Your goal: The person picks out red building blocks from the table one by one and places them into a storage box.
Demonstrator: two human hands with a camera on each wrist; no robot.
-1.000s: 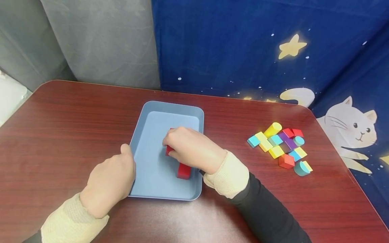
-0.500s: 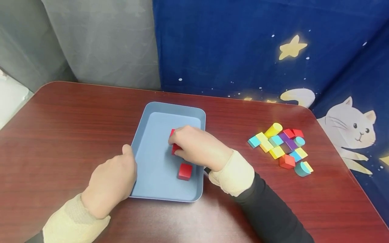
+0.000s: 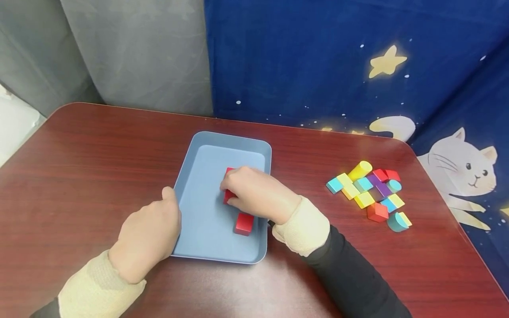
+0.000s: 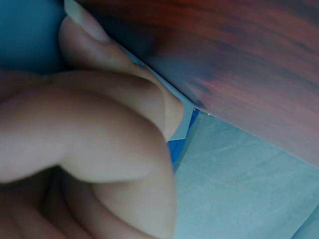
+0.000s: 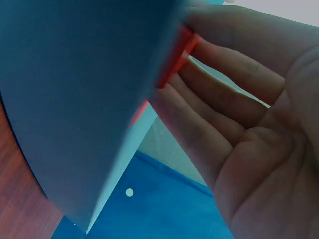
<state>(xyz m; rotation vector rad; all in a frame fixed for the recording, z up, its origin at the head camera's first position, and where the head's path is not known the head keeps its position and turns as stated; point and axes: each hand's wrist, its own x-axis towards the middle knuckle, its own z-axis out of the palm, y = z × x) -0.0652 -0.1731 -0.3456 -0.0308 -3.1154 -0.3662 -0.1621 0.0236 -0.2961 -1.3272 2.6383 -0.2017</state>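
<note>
A shallow blue-grey tray [image 3: 199, 221] lies on the table. My left hand [image 3: 149, 232] grips its left rim, and in the left wrist view the thumb and curled fingers [image 4: 99, 124] close on that edge. Inside the tray, my right hand [image 3: 258, 192] reaches down from the right and pinches a red block [image 3: 228, 196] between thumb and fingertips. Another red block [image 3: 229, 169] shows just beyond it, partly covered by the hand. A third red block [image 3: 244, 224] sits nearer the front. In the right wrist view the tray wall [image 5: 84, 99] hides much of the pinched block [image 5: 174, 57].
To the right on the dark red wooden table [image 3: 302, 274] lies a cluster of coloured blocks, among them a yellow cylinder [image 3: 360, 171], a red cube [image 3: 377, 212], purple blocks [image 3: 383, 190] and a turquoise piece [image 3: 397, 222]. Grey and blue curtains [image 3: 278, 62] hang behind the far edge.
My right hand has shifted slightly right in the tray with the pinched red block, and the nearest red block is now uncovered. The left hand keeps its hold on the rim.
</note>
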